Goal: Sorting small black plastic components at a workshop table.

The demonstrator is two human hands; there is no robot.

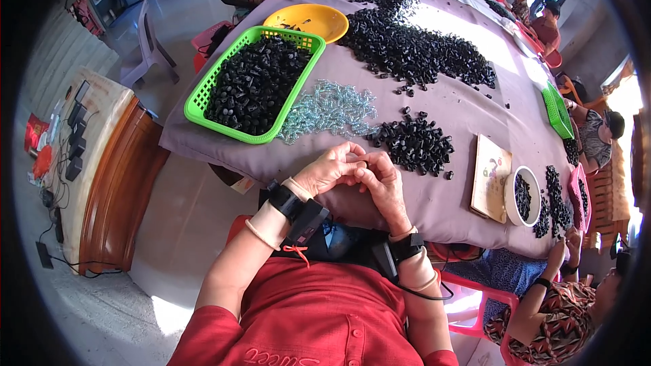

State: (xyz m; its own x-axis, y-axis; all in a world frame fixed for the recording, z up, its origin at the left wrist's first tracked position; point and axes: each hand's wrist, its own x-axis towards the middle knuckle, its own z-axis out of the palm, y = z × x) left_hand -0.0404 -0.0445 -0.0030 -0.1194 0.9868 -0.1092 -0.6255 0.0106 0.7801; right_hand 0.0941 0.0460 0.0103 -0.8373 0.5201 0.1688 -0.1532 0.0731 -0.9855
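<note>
My left hand [327, 171] and right hand [381, 179] meet fingertip to fingertip at the table edge [271, 176], pinching a small black part [362, 165] between them; just beyond, a small pile of black parts [413, 144]; then clear springs [329, 110]; farther left, a green basket [198, 99].

Glossy green plastic basket [203, 98] (latticed walls) on matt grey cloth [461, 115].

Both forearms rise from lower edge, wrists strapped; left hand [327, 171] and right hand [380, 179] meet, fingertips pinched together, fingers curled.
</note>
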